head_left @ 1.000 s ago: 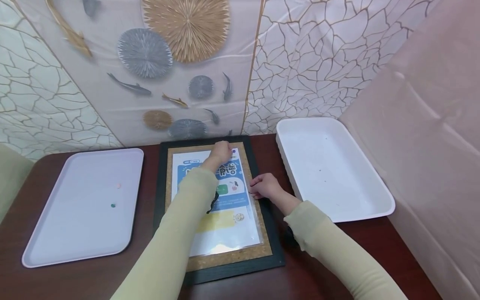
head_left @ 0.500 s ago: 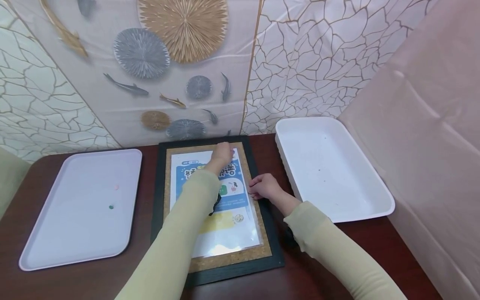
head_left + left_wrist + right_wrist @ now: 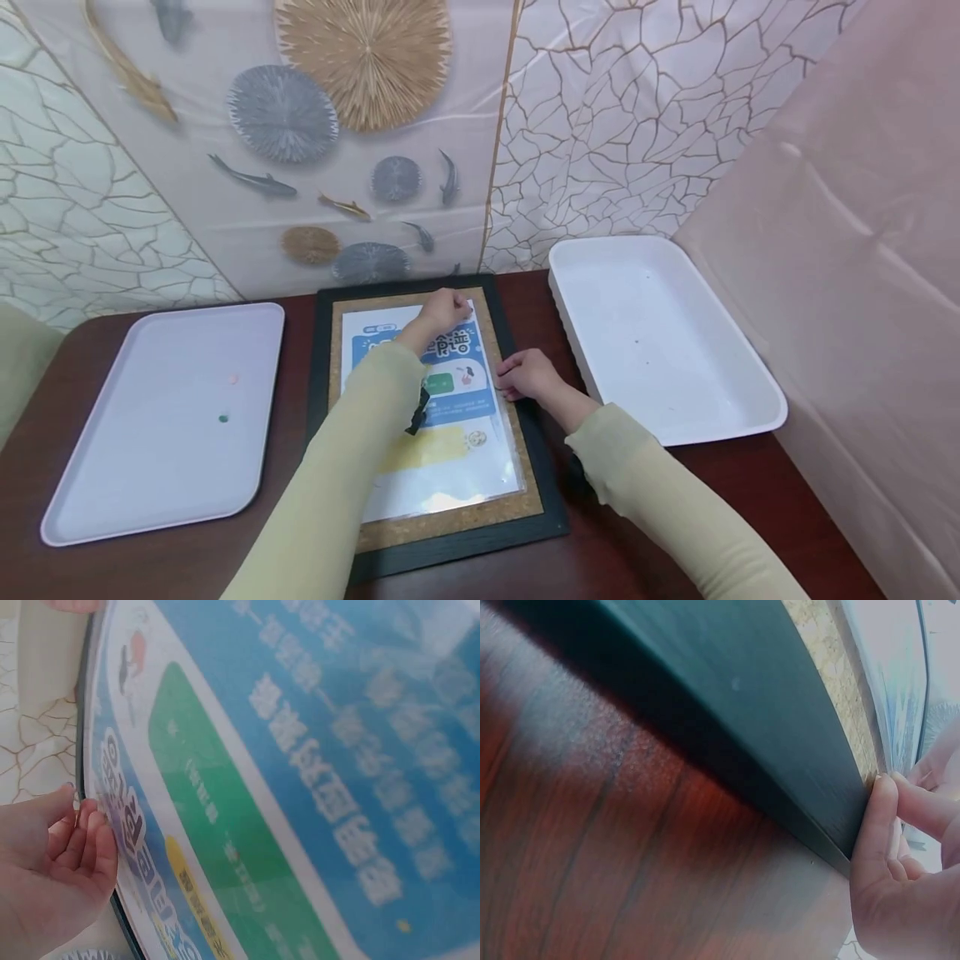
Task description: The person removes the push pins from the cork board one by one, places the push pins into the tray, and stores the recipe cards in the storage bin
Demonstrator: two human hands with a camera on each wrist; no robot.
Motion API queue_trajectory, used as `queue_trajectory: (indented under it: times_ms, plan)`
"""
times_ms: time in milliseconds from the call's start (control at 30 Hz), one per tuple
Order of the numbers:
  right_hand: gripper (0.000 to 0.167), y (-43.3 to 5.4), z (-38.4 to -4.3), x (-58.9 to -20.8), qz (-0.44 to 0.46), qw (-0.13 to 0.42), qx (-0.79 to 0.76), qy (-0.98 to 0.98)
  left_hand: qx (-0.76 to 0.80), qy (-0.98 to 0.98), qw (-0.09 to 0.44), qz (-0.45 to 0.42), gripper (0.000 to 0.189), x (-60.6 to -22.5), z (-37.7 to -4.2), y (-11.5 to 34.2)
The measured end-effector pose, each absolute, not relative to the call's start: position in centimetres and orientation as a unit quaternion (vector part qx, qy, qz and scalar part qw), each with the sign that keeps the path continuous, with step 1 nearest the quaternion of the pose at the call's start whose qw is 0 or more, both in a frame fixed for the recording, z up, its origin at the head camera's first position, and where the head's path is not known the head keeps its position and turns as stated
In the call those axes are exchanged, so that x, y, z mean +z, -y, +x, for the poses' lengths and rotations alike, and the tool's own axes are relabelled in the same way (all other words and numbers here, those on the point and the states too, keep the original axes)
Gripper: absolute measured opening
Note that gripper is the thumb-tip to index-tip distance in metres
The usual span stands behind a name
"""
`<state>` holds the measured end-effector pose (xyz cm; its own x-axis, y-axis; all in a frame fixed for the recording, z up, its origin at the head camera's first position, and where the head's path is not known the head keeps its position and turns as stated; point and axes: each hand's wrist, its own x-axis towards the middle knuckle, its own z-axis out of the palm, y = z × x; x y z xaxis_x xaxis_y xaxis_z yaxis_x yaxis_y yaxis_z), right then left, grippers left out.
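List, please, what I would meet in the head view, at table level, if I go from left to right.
Flat pale tray → left side of the black frame → left hand → right hand → deep white tray.
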<state>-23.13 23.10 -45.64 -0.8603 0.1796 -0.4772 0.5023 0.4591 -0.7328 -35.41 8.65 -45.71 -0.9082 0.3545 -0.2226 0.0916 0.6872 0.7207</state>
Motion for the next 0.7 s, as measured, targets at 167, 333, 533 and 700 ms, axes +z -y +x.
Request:
queue_trajectory:
  times_ms: [167,333,533,700]
  plan:
    - [0.018,-23.1,-22.9,-45.5,0.204,0.167,-0.476,-0.839,0.404,-0.89,0.168,0.129,0.016,-45.0,-34.5,-7.7]
    - [0.02,-23.3,-23.0,-45.4,0.202,0.167,-0.472,-0.842,0.414,-0.887,0.154,0.134,0.015,-44.1,-33.7,-6.6]
    - [0.02,-23.2,-23.0,-45.6,0.203,0.164,-0.471,-0.843,0.435,-0.878,0.159,0.124,0.014,-43.4,-32.7,-4.5]
    - [0.02,-22.9,-23.0,-45.6,0.198,0.164,-0.473,-0.842,0.447,-0.874,0.15,0.113,0.014,-42.9,-31.9,-2.5]
